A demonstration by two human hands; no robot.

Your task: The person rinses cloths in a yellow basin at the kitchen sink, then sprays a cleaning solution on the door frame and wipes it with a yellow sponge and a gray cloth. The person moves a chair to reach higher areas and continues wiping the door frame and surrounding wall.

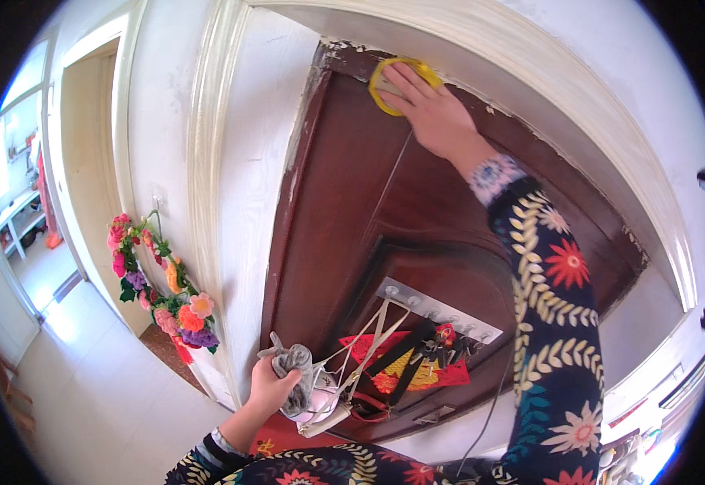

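A dark red-brown wooden door (352,182) fills the middle of the view, its edges flecked with pale, chipped paint. High on its top rail my right hand (428,109) lies spread over a round pad with a yellow rim (382,100), pressed flat to the door. Down by the door's lower left part, my left hand (270,385) grips a crumpled grey cloth (299,379). Next to that cloth, pale straps (371,339) and a whitish bag (322,422) hang from a hook strip (437,309) on the door.
Keys (440,350), black straps and a red and yellow decoration (458,371) also hang on the door. A wreath of crocheted flowers (192,318) hangs on the wall at left. A pale door frame (510,42) surrounds the door. A thin dark cable (488,418) runs beside my right sleeve.
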